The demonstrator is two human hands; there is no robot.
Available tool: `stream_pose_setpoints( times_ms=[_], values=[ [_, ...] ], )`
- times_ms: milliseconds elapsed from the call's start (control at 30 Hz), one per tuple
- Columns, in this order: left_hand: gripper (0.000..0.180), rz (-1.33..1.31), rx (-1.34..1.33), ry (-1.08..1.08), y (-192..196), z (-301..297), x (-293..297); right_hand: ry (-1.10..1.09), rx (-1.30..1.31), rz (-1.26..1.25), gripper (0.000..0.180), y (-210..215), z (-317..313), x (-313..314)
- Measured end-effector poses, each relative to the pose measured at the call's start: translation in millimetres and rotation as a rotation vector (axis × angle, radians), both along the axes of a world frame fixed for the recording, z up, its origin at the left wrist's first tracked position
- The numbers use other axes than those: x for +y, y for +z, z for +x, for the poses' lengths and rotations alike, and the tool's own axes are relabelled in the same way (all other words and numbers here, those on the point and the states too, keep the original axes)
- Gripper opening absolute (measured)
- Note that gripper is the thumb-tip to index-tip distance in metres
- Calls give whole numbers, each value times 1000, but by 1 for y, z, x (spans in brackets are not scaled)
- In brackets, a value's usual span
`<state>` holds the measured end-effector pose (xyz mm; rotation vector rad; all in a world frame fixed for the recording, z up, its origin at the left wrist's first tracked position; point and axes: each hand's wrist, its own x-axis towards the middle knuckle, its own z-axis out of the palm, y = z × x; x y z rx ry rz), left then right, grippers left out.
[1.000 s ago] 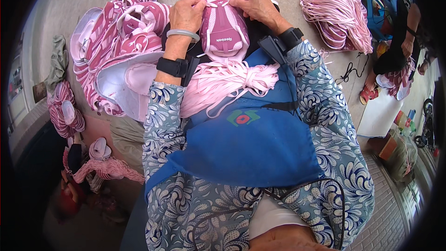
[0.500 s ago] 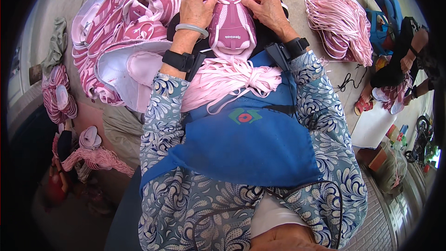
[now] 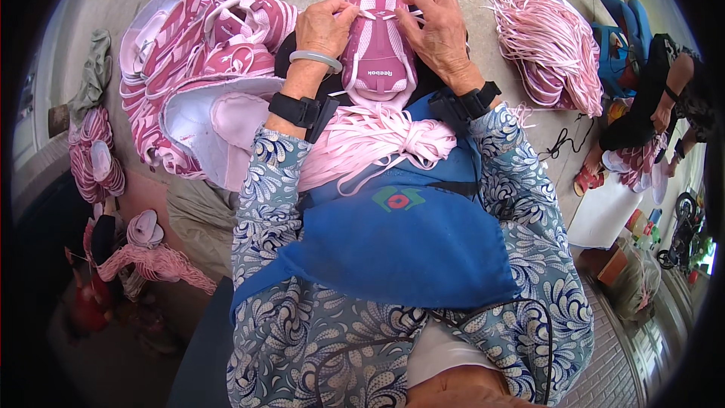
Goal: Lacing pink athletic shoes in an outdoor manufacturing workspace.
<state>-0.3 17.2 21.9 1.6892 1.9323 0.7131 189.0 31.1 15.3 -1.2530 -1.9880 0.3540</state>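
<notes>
A pink shoe upper [image 3: 377,53] with pale mesh panels lies over my lap, its rounded toe end pointing away from me. A thin pale shoelace [image 3: 368,14] crosses it near the far end. On the left edge of the upper, my left hand [image 3: 323,30] pinches one side of the lace between thumb and fingertips. My right hand [image 3: 439,34] is bent over the opposite edge, thumb and forefinger closed about the lace's other side; the fingertips partly hide it. A knotted bundle of pale pink laces [image 3: 393,140] rests on my blue apron [image 3: 408,249], just below the upper.
Stacked pink shoe uppers [image 3: 189,68] stand to the left. At the right lies another pile of uppers draped with laces [image 3: 536,38]. Beyond it a person [image 3: 664,106] sits near a blue plastic chair [image 3: 615,49]. More uppers [image 3: 97,155] lie at far left.
The lace was drawn straight across the upper; now short ends stand up near its middle. My right hand's fingers have shifted and lifted slightly, while the left keeps its pinch.
</notes>
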Motion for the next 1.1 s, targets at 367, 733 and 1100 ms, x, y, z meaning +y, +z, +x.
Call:
stream_pose_setpoints(
  times_ms=[367,733,1100],
  values=[
    [29,-38,-60,56,1,1,-13,229,-236,-122,17,3,-34,15],
    [30,-50,-22,105,-4,6,-6,188,-64,-184,21,-6,-21,23],
    [24,279,331,-165,-12,13,1,155,-78,-160,22,-11,-18,24]
  ],
)
